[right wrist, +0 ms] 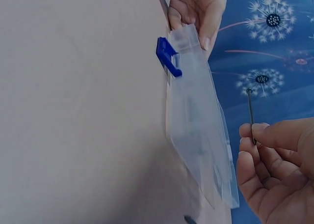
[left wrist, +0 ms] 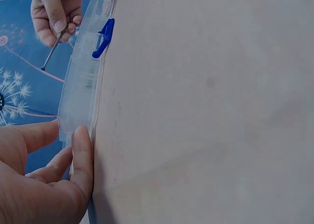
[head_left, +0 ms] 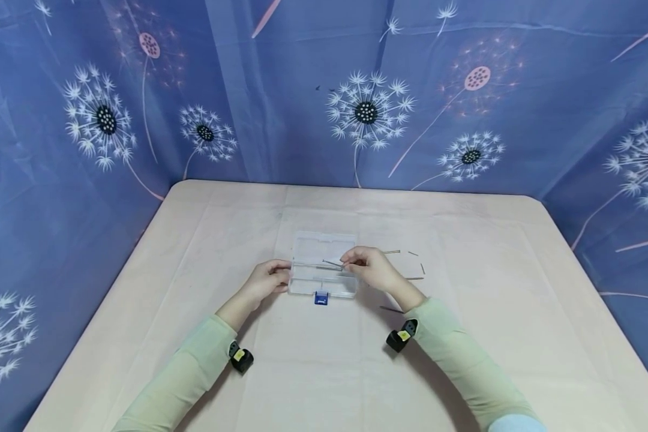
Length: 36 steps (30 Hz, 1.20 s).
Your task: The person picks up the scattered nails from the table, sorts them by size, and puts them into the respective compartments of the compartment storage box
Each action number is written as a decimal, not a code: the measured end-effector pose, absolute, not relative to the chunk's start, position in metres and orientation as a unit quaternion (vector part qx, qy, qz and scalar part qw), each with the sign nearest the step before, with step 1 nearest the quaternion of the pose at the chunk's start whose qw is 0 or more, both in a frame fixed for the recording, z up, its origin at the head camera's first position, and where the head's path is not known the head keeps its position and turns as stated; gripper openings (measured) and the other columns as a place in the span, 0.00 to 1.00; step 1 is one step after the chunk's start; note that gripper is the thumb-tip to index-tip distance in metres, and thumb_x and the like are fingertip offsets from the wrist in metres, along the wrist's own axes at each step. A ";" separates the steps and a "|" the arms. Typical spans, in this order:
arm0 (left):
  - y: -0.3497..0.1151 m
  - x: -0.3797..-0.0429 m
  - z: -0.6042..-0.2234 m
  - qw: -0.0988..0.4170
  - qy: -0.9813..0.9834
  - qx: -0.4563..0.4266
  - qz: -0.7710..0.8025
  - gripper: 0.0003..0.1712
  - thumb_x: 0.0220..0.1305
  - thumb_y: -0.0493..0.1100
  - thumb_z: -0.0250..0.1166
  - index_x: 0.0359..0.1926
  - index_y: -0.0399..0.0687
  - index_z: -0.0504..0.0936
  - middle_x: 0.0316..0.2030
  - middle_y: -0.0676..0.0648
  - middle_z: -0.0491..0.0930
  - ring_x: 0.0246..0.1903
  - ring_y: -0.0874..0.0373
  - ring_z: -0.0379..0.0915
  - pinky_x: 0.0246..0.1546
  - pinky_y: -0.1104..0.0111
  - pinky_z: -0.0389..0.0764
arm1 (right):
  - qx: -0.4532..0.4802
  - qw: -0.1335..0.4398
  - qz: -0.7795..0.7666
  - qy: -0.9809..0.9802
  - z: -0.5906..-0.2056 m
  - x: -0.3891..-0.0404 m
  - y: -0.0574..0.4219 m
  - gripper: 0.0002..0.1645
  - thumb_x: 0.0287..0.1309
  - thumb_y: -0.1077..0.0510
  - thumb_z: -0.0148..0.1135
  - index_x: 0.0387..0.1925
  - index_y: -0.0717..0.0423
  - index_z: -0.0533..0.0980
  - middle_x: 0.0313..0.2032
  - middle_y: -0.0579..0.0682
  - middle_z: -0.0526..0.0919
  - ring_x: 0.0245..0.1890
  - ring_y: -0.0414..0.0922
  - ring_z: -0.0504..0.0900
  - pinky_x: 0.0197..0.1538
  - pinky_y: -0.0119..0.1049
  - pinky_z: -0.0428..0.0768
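A clear plastic box with a blue latch lies on the table, its lid swung back. My left hand grips the box's left end, thumb on the upper edge and fingers against the side. Over the box, my right hand pinches a thin metal nail between thumb and fingertips; its headed end points left, away from the hand. Another long nail lies inside the box, beneath the held one. In the left wrist view the held nail slants beside the box's upper edge.
Right of the box, more nails lie loose: a long one behind the right hand, one beside it, one near the wrist, and two short pieces. A blue dandelion-print cloth hangs around the table.
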<state>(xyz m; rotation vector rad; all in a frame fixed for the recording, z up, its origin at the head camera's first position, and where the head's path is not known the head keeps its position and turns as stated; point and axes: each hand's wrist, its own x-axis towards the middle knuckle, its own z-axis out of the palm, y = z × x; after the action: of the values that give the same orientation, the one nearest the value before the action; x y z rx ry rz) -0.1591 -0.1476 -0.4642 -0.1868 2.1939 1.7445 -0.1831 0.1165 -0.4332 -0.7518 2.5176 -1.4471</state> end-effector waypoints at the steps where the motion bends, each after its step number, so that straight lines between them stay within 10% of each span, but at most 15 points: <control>1: -0.148 -0.159 -0.464 0.165 0.771 -0.065 0.611 0.21 0.65 0.33 0.53 0.59 0.32 0.72 0.44 0.40 0.76 0.39 0.60 0.76 0.41 0.72 0.84 | -0.250 0.074 -0.479 0.838 -0.433 -0.184 0.114 0.09 0.56 0.71 0.59 0.39 0.72 0.78 0.34 0.63 0.83 0.34 0.49 0.80 0.36 0.25 0.78; 36: -0.147 -0.158 -0.467 0.155 0.774 -0.061 0.611 0.21 0.66 0.33 0.54 0.58 0.30 0.71 0.44 0.40 0.74 0.40 0.58 0.75 0.41 0.71 0.84 | -0.276 0.017 -0.302 0.912 -0.436 -0.180 0.075 0.09 0.52 0.75 0.59 0.35 0.66 0.81 0.37 0.59 0.85 0.40 0.52 0.84 0.46 0.38 0.84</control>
<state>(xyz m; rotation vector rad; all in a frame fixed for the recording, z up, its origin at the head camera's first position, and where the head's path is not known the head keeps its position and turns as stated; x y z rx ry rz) -0.1580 -0.1474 -0.4668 -0.1754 2.2172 1.7504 -0.1796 0.0752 -0.4364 -0.8582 2.8356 -0.9385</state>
